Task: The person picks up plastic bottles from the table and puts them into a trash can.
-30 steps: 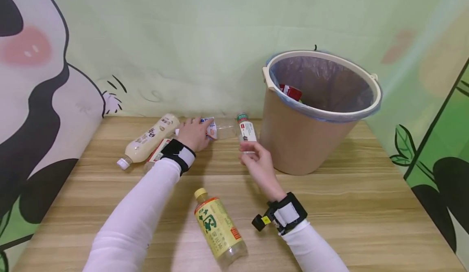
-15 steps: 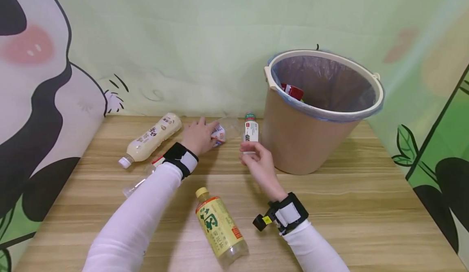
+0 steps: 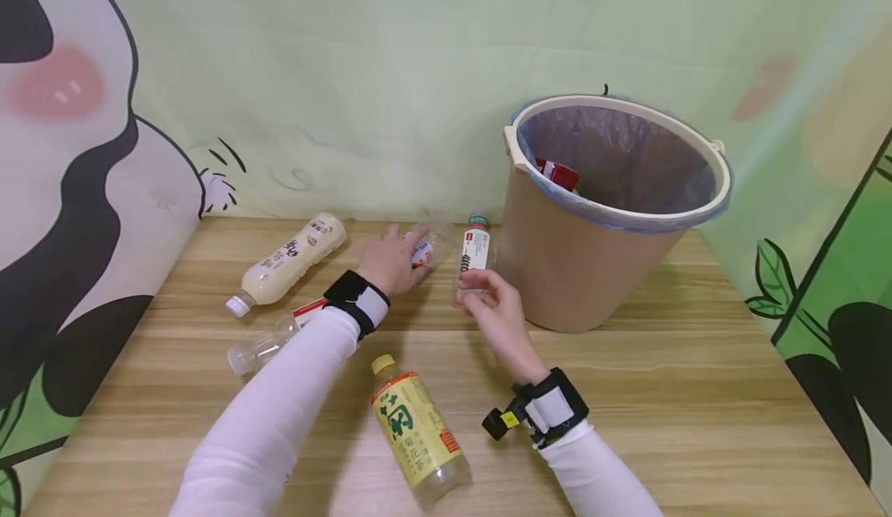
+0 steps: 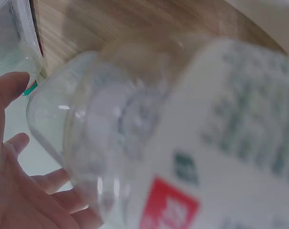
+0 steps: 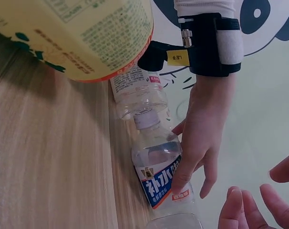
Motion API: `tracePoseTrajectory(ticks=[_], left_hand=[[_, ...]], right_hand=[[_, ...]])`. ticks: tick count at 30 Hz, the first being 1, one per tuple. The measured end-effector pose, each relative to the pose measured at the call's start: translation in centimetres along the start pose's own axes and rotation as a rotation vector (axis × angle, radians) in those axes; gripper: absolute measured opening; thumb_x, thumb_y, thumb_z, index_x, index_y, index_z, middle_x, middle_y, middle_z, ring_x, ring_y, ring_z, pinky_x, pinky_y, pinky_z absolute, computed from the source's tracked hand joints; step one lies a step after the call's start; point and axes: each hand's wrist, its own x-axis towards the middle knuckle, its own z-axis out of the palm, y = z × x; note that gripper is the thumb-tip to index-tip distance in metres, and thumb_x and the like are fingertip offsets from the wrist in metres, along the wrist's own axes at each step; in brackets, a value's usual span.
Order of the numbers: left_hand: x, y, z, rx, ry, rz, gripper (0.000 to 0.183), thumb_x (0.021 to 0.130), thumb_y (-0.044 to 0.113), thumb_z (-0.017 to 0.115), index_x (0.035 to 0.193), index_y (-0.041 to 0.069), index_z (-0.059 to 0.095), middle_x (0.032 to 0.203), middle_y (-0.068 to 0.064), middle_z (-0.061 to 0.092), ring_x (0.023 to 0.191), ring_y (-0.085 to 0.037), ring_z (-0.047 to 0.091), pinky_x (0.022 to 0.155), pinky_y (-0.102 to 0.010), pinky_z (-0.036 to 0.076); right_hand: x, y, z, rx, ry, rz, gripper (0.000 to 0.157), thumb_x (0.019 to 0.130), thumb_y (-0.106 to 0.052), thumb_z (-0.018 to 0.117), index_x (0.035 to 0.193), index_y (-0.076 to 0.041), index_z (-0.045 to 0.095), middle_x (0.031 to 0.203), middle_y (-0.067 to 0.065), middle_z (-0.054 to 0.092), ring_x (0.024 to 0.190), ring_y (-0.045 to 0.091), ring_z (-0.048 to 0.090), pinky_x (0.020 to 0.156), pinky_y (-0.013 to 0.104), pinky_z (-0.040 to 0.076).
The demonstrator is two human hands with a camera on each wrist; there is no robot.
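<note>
In the head view my left hand (image 3: 392,261) is at a clear bottle with a blue-and-white label (image 3: 422,252), lying by the wall. Its thumb touches the label in the right wrist view; the other fingers spread loosely behind the bottle. Under my left forearm lies a clear bottle with a red-and-white label (image 3: 268,339), partly hidden; its label fills much of the left wrist view. My right hand (image 3: 498,316), fingers loosely bent, holds nothing. It hovers before a small green-capped bottle (image 3: 477,248), hiding that bottle's near end.
A tan bin (image 3: 578,269) with a bag liner stands at the back right, a red item (image 3: 560,176) inside it. A cream-coloured bottle (image 3: 289,261) lies at the left. Nearer, between the forearms, lies a yellow-labelled bottle (image 3: 418,432). The printed cloth wall (image 3: 390,114) bounds the wooden table.
My left hand has moved right, and the blue-and-white-labelled bottle has shifted and turned with it. The red-and-white-labelled bottle has shifted nearer, and the green-capped bottle rightward. My right hand stays nearly still.
</note>
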Motion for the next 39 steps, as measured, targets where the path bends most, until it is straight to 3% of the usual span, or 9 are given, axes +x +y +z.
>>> tracePoseTrajectory(ticks=[4, 11, 19, 22, 29, 35, 39], left_hand=[[0.3, 0.3, 0.3, -0.027, -0.02, -0.034, 0.072, 0.086, 0.048, 0.06, 0.148, 0.031, 0.027, 0.132, -0.022, 0.04, 0.1, -0.04, 0.053, 0.073, -0.053, 0.051], [0.7, 0.6, 1.1, -0.107, -0.003, -0.004, 0.074, 0.084, 0.031, 0.066, 0.147, 0.028, 0.027, 0.132, -0.024, 0.04, 0.096, -0.044, 0.054, 0.075, -0.052, 0.052], [0.9, 0.3, 1.6, -0.151, 0.066, 0.046, 0.07, 0.084, 0.025, 0.065, 0.146, 0.023, 0.032, 0.134, -0.025, 0.039, 0.097, -0.044, 0.053, 0.082, -0.052, 0.049], [0.8, 0.2, 1.1, -0.185, 0.08, 0.048, 0.069, 0.086, 0.025, 0.063, 0.147, 0.023, 0.031, 0.139, -0.024, 0.035, 0.103, -0.045, 0.051, 0.085, -0.053, 0.048], [-0.4, -0.3, -0.8, -0.327, 0.232, 0.101, 0.071, 0.085, 0.022, 0.065, 0.147, 0.017, 0.032, 0.14, -0.026, 0.034, 0.112, -0.046, 0.047, 0.095, -0.054, 0.042], [-1.7, -0.7, -1.9, -0.469, 0.391, 0.137, 0.073, 0.083, 0.021, 0.066, 0.147, 0.016, 0.032, 0.137, -0.025, 0.037, 0.112, -0.04, 0.048, 0.092, -0.051, 0.045], [-3.0, -0.7, -2.7, -0.583, 0.431, 0.131, 0.074, 0.084, 0.025, 0.065, 0.148, 0.018, 0.029, 0.14, -0.022, 0.036, 0.105, -0.032, 0.051, 0.083, -0.045, 0.049]], right_hand=[[-0.1, -0.3, -0.1, -0.006, -0.007, 0.007, 0.032, 0.088, 0.002, 0.053, 0.12, 0.003, 0.054, 0.115, 0.02, 0.057, 0.089, 0.025, 0.06, 0.087, 0.051, 0.05], [0.1, 0.2, -0.3, -0.007, 0.02, 0.001, 0.031, 0.086, 0.003, 0.053, 0.117, 0.0, 0.057, 0.111, 0.016, 0.059, 0.085, 0.021, 0.061, 0.074, 0.027, 0.052], [0.1, 0.2, -0.3, 0.0, 0.026, -0.006, 0.029, 0.086, 0.003, 0.054, 0.115, 0.0, 0.058, 0.11, 0.016, 0.06, 0.086, 0.021, 0.061, 0.081, 0.044, 0.053], [0.1, 0.3, -0.4, -0.004, 0.027, -0.009, 0.029, 0.086, 0.003, 0.053, 0.115, 0.0, 0.058, 0.11, 0.015, 0.06, 0.087, 0.024, 0.061, 0.081, 0.044, 0.053], [0.0, 0.2, -0.5, -0.008, 0.021, -0.007, 0.032, 0.087, 0.002, 0.053, 0.119, 0.003, 0.056, 0.111, 0.015, 0.06, 0.088, 0.027, 0.061, 0.081, 0.042, 0.054], [0.1, 0.0, -0.6, 0.014, 0.038, 0.006, 0.032, 0.087, 0.003, 0.053, 0.119, 0.005, 0.055, 0.111, 0.019, 0.059, 0.091, 0.032, 0.06, 0.074, 0.025, 0.054], [0.3, -0.4, -0.6, 0.029, 0.044, -0.01, 0.033, 0.086, 0.005, 0.052, 0.118, 0.006, 0.055, 0.111, 0.023, 0.057, 0.093, 0.037, 0.059, 0.073, 0.024, 0.054]])
